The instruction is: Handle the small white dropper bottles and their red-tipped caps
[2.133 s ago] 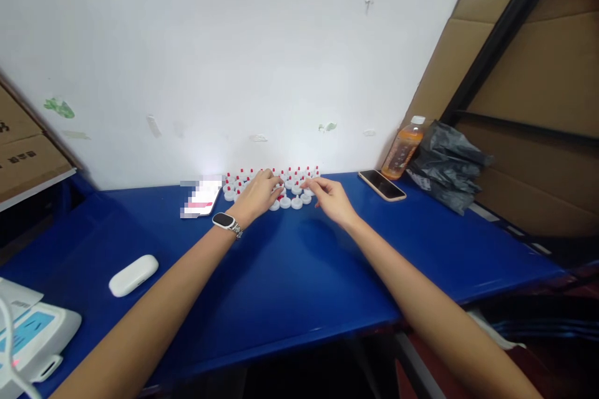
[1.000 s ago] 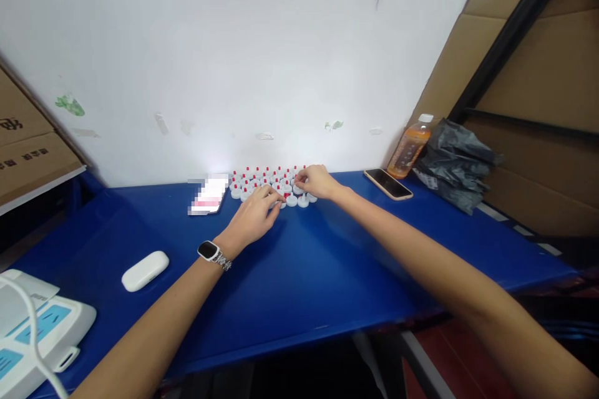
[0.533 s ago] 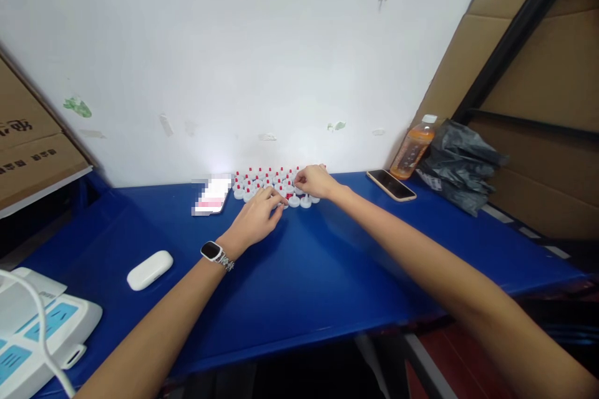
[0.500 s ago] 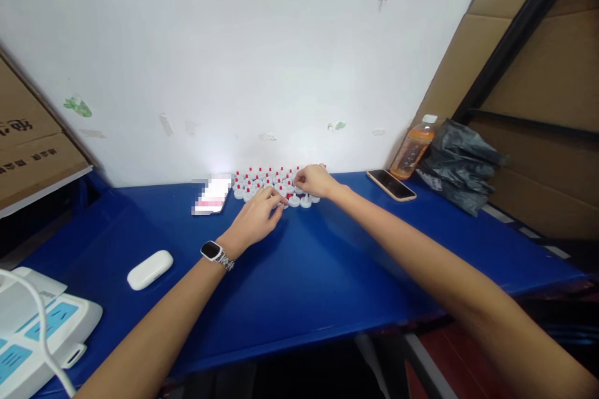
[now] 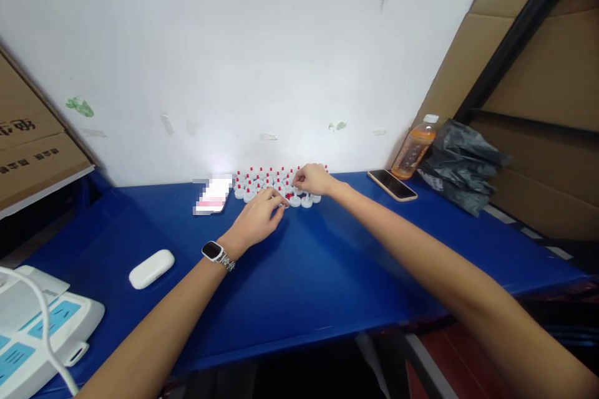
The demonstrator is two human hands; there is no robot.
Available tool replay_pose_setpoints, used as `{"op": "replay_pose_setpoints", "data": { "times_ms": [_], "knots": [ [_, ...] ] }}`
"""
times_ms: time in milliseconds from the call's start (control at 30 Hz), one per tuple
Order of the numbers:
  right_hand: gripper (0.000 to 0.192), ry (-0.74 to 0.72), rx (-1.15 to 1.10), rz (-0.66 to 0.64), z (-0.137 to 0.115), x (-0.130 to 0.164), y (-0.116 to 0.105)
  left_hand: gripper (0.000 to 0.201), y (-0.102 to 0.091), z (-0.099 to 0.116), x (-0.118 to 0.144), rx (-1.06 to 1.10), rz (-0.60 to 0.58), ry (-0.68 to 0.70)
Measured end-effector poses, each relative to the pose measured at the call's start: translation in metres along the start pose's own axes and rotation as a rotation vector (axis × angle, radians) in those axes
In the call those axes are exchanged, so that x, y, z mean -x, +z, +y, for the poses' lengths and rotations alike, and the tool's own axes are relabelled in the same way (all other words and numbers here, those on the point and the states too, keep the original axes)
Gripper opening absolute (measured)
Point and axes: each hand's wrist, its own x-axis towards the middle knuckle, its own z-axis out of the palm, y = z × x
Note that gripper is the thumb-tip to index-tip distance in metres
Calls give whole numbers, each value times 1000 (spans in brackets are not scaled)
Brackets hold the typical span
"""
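White round caps with pointed nozzles stand upright in close rows on a blue tabletop by the wall. Most carry small red tips; a couple at the front right, such as one bare-nozzled cap, show none. My left hand, with a watch on its wrist, rests at the front row, thumb and forefinger closed about the edge of a white cap. Above the right part of the rows, my right hand is closed in a pinch; what its fingertips hold is too small to make out. A red tip shows between my hands.
Left of the caps lies a blurred lit phone. A white earbud case and a white power strip are farther left. To the right are another phone, an orange drink bottle and a dark plastic bag.
The view has shifted very slightly. Both hands stay at nearly the same places among the caps, with only tiny movement of the right fingers.
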Motion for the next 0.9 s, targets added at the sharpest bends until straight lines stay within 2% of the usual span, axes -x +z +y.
{"op": "replay_pose_setpoints", "data": {
  "times_ms": [300, 433, 533, 767, 900],
  "knots": [
    [21, 40, 3, 37, 7, 4, 1, 26, -1, 2, 1, 8, 4, 8],
    [26, 51, -68, 181, 19, 17, -3, 25, -1, 2, 0, 7, 14, 11],
    [26, 121, -121, 267, 31, 28, -1, 25, -1, 4, -2, 7, 15, 15],
    [21, 182, -265, 200, 45, 32, 17, 25, 1, 7, -4, 26, 24, 25],
    [18, 208, -296, 194, 43, 26, 17, 25, -1, 11, -3, 31, 14, 15]
  ]
}}
